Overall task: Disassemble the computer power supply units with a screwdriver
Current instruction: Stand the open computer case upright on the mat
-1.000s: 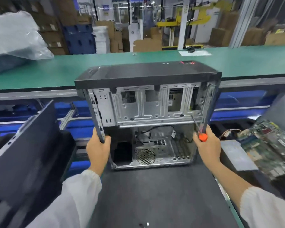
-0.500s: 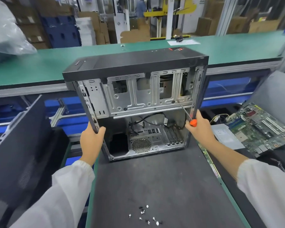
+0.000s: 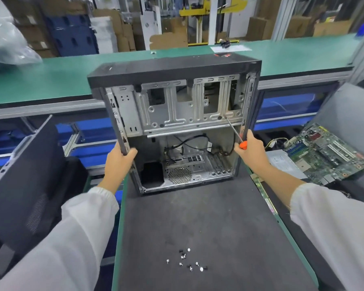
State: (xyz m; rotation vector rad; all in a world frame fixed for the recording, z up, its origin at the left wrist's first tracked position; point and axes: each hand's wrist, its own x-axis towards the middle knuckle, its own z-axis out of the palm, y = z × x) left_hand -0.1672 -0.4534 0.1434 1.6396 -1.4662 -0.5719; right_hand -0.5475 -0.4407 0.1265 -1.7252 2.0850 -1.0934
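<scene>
You are standing the computer case on end at twelve o'clock on the dark surface, its open side facing you and its long axis running up and down, tilting slightly back at the top. Your left hand is curling around the case's left edge at about ten o'clock, and your right hand is holding the right edge at about two o'clock while also keeping the orange-handled screwdriver, whose shaft is pointing up and inward toward the drive cage. Both hands are sitting level and equally near, so whichever way you judge the case should go, it is going as a two-handed move. No power supply unit is showing inside; the shell is looking mostly stripped, with only loose cables hanging in it. A removed side panel is leaning at nine o'clock, and a motherboard is lying at three o'clock. A green conveyor is running across behind. Loose screws are lying scattered at six o'clock, well apart from the case.
</scene>
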